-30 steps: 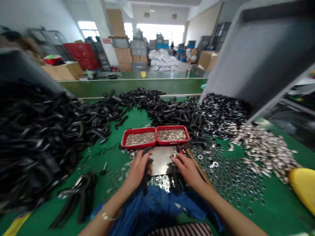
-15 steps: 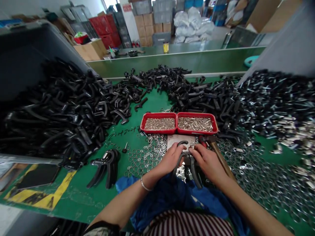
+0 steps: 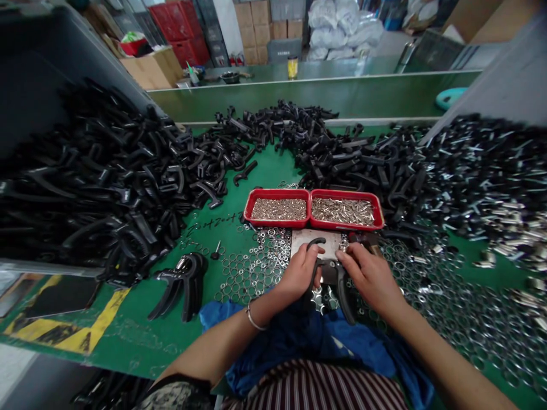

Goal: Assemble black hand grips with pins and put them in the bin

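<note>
My left hand (image 3: 299, 272) and my right hand (image 3: 371, 275) are both closed on a black hand-grip part (image 3: 331, 273) with two curved handles, held over a small metal plate (image 3: 314, 240). The handles point back toward me. A spring shows at the top between my fingers. Just beyond the plate stand two red trays (image 3: 313, 198), both filled with small metal pieces. Loose metal rings (image 3: 256, 262) lie scattered on the green table around my hands.
Big heaps of black handles (image 3: 106, 176) cover the left and far side of the table. Metal parts (image 3: 491, 188) pile up on the right. Finished black grips (image 3: 182, 285) lie at the left. A blue cloth (image 3: 294, 341) covers my lap. A wooden-handled tool (image 3: 367, 242) lies beside my right hand.
The camera has tilted down and left. My hands have come together from apart on the plate and now hold the black grip part between them.
</note>
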